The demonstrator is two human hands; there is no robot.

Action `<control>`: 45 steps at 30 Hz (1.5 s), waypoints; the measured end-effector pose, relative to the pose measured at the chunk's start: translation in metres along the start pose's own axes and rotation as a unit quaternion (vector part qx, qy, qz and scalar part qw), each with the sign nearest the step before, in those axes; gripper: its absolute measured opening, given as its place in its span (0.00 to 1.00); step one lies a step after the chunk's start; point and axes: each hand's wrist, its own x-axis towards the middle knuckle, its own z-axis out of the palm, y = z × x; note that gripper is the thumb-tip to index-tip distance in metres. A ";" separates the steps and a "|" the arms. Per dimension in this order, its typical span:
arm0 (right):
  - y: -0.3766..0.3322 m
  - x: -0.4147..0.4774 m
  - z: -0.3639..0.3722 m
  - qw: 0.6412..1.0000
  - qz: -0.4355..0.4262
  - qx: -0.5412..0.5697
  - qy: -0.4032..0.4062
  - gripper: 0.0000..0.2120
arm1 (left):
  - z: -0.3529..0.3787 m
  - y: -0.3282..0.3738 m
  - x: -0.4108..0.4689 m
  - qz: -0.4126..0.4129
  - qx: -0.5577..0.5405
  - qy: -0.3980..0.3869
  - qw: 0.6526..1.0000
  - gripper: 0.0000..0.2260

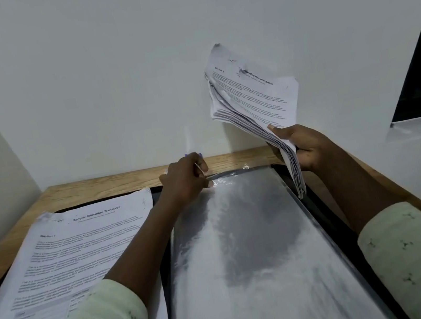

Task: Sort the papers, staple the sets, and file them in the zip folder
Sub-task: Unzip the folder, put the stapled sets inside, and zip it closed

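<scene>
Clearly we have 2 soft, light loads here. Our right hand (302, 146), right of centre in the frame, is clamped on the lower edge of a thick paper stack (254, 97); its dog-eared sheets fan and droop, so we judge a firm pinch near that edge keeps them squared. Our left hand (186, 179), at centre, pinches the far rim of the zip folder (245, 250), a glossy, limp, clear plastic sleeve lying flat on a dark mat (324, 204). It looks slippery; holding its mouth open should help. Another printed stack (80, 251) rests at lower left on the wooden table (92, 187).
</scene>
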 end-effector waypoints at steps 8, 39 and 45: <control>0.004 0.008 -0.001 0.999 0.002 -0.039 0.016 0.12 | 0.001 0.000 0.001 0.013 -0.018 -0.061 0.998 0.13; 0.005 0.002 0.013 0.997 -0.022 -0.066 -0.015 0.17 | 0.011 -0.008 -0.006 0.176 -0.051 0.005 0.983 0.10; -0.007 -0.013 0.050 0.986 -0.134 -0.075 -0.066 0.18 | 0.010 -0.005 -0.016 0.167 -0.099 -0.056 0.979 0.11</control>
